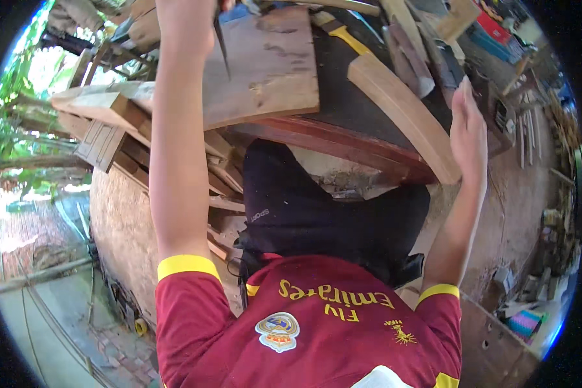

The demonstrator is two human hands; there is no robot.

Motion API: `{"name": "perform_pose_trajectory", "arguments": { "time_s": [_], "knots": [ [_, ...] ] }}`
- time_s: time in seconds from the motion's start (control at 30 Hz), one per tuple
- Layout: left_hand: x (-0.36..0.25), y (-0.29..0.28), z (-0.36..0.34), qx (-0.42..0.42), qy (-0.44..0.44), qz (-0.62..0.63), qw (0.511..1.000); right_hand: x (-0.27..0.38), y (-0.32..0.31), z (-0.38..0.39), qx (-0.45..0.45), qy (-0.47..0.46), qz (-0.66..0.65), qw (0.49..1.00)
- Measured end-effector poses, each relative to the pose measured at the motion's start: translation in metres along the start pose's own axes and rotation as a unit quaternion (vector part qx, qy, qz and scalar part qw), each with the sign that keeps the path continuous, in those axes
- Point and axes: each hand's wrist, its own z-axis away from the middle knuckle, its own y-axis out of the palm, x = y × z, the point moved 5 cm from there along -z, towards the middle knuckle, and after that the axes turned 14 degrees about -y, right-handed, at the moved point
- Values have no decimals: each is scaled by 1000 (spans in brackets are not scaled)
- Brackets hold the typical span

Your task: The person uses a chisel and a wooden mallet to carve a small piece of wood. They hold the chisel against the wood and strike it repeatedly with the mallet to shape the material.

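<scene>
Nearest, you wear a maroon shirt (343, 310) with yellow cuffs and black trousers (333, 223), your knees at the near side of a dark-topped table (339, 100) with a reddish-brown edge. To your left, lengths of timber (113, 110) are piled beside the table, and a pale wall-like slab stands below them.

A curved wooden block (404, 119) lies slantwise on the right part of the table, its near end jutting over the near right corner and its far end pointing left. Just to the right of that near end is your right hand (469, 129), released, with fingers straight, held together and pointing away from you; you cannot tell from here whether its palm touches the block.

A flat wooden board (271, 71), marked with dark streaks, covers the left part of the table. Your left hand (193, 22) is at the far edge of the view, mostly cut off, so whether it is clenched or grasping cannot be told. A dark pointed blade (221, 48) shows by its fingers, over the board.

Farther off, a brush (346, 33) with a yellow handle lies just beyond the block, and a red and blue box (495, 35) sits at far right.
</scene>
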Motion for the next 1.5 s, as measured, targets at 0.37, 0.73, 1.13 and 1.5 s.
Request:
{"name": "perform_pose_trajectory", "arguments": {
  "time_s": [0.37,0.73,1.13,1.5],
  "knots": [
    [61,84,106,151,144,-366,907,46,22,26,212,33,136,967],
    [68,77,104,121,158,-255,946,50,25,28,178,69,113,975],
    [65,72,87,98,130,-250,954,47,18,41,129,21,203,970],
    [64,71,89,74,119,-213,967,14,-13,65,-17,261,-177,949]
  ]
}}
